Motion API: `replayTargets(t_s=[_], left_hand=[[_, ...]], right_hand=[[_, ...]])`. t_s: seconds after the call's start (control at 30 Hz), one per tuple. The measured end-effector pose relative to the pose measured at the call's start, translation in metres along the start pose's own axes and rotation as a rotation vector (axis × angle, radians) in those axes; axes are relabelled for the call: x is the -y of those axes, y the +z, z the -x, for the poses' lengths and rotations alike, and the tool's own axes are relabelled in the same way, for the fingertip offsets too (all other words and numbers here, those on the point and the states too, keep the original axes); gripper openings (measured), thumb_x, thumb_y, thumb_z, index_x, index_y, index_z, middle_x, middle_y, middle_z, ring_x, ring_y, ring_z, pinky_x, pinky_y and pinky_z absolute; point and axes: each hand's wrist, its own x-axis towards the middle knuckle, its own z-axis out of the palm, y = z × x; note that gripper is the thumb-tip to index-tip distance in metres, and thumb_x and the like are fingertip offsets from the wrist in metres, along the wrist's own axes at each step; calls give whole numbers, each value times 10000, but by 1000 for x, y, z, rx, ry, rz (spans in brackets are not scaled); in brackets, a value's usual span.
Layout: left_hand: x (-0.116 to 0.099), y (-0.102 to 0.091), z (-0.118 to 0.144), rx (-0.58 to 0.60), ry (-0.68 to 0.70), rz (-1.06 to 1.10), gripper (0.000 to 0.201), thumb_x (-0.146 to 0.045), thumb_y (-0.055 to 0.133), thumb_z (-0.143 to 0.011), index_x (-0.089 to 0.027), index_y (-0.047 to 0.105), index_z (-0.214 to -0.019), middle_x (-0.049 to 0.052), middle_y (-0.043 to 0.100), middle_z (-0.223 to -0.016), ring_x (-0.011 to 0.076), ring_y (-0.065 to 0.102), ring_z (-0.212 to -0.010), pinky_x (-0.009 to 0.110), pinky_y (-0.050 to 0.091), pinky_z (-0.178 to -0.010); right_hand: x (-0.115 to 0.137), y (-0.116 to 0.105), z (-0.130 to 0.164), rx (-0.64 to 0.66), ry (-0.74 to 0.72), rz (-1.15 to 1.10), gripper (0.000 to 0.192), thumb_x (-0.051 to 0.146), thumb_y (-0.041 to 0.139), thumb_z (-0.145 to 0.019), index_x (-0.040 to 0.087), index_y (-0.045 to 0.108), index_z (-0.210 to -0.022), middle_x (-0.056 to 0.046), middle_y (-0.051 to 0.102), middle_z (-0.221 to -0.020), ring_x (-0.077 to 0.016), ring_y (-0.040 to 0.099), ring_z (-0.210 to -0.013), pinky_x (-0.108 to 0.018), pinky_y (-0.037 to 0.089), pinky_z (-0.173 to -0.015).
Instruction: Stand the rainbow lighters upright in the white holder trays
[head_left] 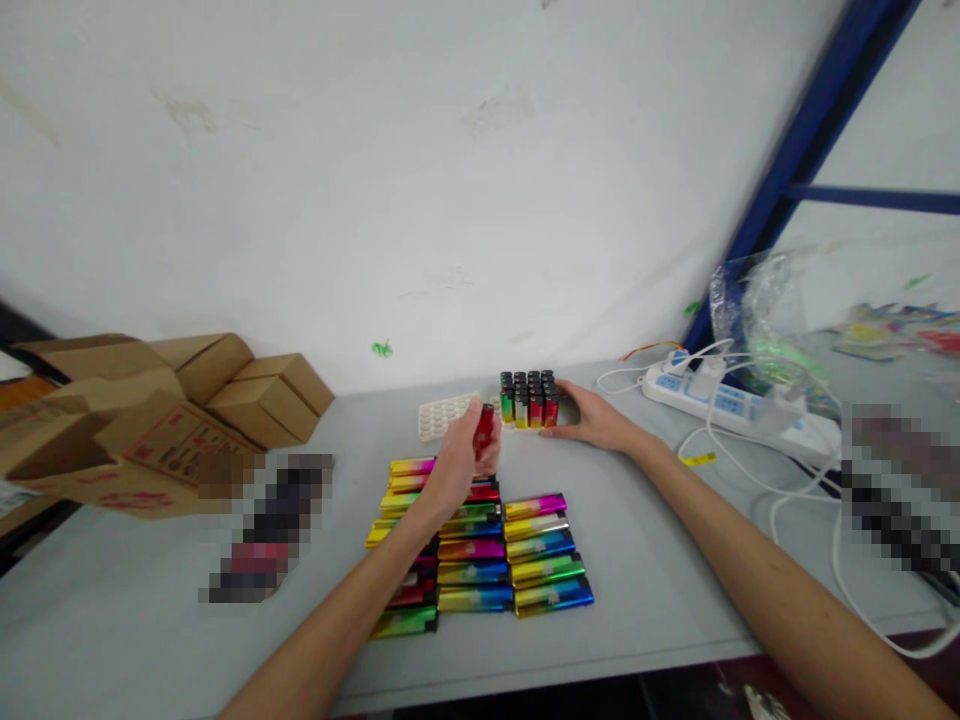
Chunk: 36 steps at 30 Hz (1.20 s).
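My left hand (455, 462) is closed around a red lighter (485, 432) with a black top, held upright above the table. Just right of it, several lighters (529, 400) with black tops stand in close rows on a white base. My right hand (591, 417) grips the right end of this base, thumb in front and fingers partly hidden behind. A white tray (441, 416) with rows of round hollows sits behind my left hand; whether it joins the base is hidden. Nearer me, shiny multicoloured lighters (474, 572) lie flat in columns, partly covered by my left forearm.
Open cardboard boxes (161, 420) stand at the left, with a pixelated item (274, 525) beside them. A white power strip (742, 408) with plugs and loose cables (772, 490) lies at the right. Clear plastic wrap (765, 300) rests near a blue metal frame (787, 150). A wall closes the back.
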Motion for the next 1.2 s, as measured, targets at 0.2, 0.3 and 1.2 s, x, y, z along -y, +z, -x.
replayTargets(t_s=[0.2, 0.3, 1.2], left_hand=[[-12, -6, -9, 12, 163, 33, 484, -616, 623, -881, -171, 645, -1071, -4, 537, -774, 112, 487, -646, 231, 454, -549], [-18, -9, -12, -16, 157, -3, 478, -545, 687, -865, -154, 685, -1139, -3, 531, -784, 122, 524, -733, 257, 532, -656], [2, -27, -53, -141, 571, -1065, 270, -407, 780, -813, -172, 767, -944, 97, 777, -904, 243, 719, -805, 377, 582, -820]], right_hand=[[0, 0, -1, -6, -12, -22, 807, 421, 852, -742, 192, 500, -1431, -153, 618, -1410, -329, 632, -1235, -523, 497, -1081], [0, 0, -2, -20, -26, -21, 786, 425, 857, -732, 180, 528, -1403, -154, 639, -1380, -330, 640, -1220, -517, 497, -1078], [-12, 3, -4, -8, -47, 15, 847, 432, 851, -738, 164, 468, -1444, -169, 605, -1414, -324, 615, -1243, -510, 477, -1089]])
